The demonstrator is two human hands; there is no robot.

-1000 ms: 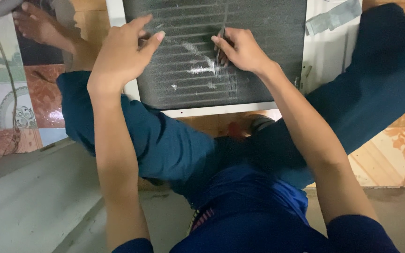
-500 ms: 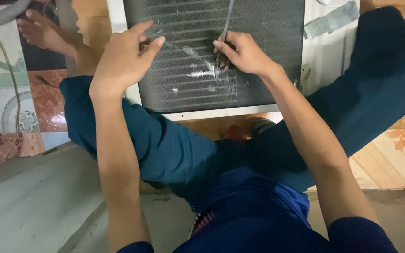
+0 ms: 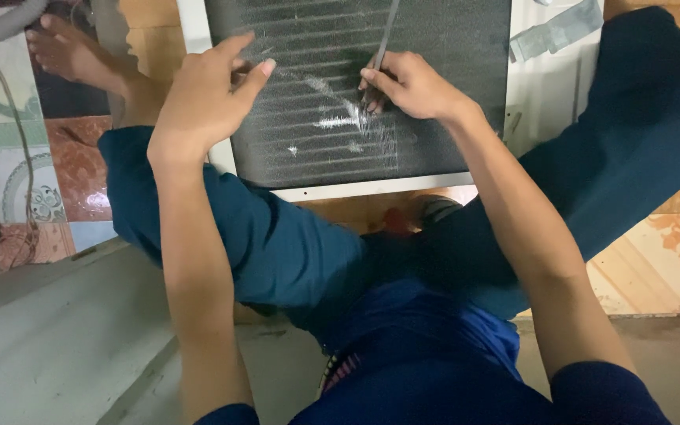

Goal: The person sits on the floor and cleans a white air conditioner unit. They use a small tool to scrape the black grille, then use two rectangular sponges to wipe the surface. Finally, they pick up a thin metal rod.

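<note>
Mid-step: right hand (image 3: 415, 83) fingers pinch thin metal tool (image 3: 385, 39), combing condenser fins (image 3: 434, 47); left hand (image 3: 202, 98) open, bracing; next stroke needs light, fin-parallel pull.

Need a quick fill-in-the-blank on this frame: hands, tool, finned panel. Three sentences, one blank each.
1. The right hand grips a thin metal ____ against the finned panel.
2. The left hand rests on the panel's ____ edge, as the picture shows it.
3. The person sits on the tiled floor with a bare ____ beside the panel.

Missing words: tool; left; foot
</note>
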